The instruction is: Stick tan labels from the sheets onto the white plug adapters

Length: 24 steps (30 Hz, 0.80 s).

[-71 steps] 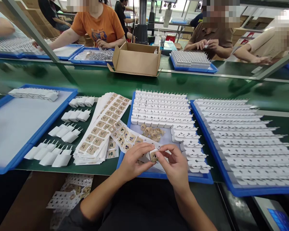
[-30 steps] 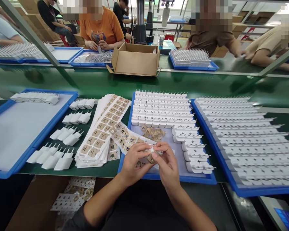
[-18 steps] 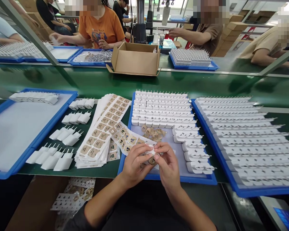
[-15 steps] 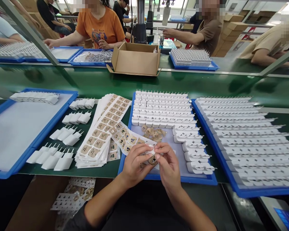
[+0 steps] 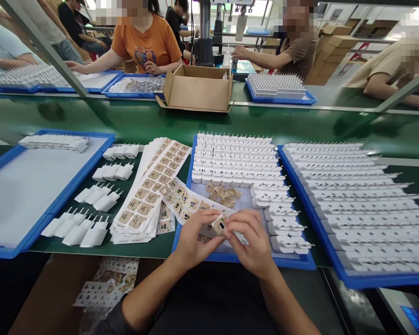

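My left hand (image 5: 192, 242) and right hand (image 5: 253, 244) pinch one white charger (image 5: 219, 225) between closed fingers. They hover over the blue tray's (image 5: 242, 257) near edge.

You are seated at a factory assembly line. A long green conveyor belt (image 5: 132, 122) runs across in front of you; on your side of it lie blue trays (image 5: 293, 184) packed with rows of white charger plugs (image 5: 235, 158), and beyond it co-workers (image 5: 145, 39) sit at more trays and a cardboard box (image 5: 195, 90).
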### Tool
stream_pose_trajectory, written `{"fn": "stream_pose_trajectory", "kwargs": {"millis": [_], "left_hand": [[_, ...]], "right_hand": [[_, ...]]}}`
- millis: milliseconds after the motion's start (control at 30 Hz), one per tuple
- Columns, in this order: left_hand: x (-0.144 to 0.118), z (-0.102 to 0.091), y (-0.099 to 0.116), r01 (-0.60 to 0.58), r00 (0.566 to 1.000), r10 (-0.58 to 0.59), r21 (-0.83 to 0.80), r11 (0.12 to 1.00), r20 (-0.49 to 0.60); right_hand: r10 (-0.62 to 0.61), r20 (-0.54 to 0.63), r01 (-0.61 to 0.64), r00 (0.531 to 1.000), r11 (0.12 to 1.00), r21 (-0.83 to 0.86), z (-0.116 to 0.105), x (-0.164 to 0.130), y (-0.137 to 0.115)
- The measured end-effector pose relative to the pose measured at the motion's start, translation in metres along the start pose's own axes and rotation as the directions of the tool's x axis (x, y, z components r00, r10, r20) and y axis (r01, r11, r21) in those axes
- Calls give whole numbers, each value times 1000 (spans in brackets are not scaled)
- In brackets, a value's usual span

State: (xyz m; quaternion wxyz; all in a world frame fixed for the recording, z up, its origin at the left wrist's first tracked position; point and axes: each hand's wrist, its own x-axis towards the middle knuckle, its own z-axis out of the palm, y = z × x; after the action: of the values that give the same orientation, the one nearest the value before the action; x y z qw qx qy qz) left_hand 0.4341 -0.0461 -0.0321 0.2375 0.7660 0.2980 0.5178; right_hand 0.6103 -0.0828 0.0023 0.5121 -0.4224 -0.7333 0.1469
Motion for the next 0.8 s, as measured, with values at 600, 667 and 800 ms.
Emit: {"fn": "stream_pose_trajectory", "kwargs": {"millis": [600, 667, 800], "left_hand": [[1, 5, -3, -183, 980, 191, 122, 976, -56], [1, 4, -2, -171, 982, 179, 133, 976, -54], [1, 4, -2, -167, 984, 172, 109, 980, -39]], "right_hand": [[472, 97, -445, 876, 714, 541, 16, 1, 15], [467, 114, -447, 877, 703, 553, 14, 0, 18], [435, 119, -431, 893, 746, 507, 8, -1, 20]]}}
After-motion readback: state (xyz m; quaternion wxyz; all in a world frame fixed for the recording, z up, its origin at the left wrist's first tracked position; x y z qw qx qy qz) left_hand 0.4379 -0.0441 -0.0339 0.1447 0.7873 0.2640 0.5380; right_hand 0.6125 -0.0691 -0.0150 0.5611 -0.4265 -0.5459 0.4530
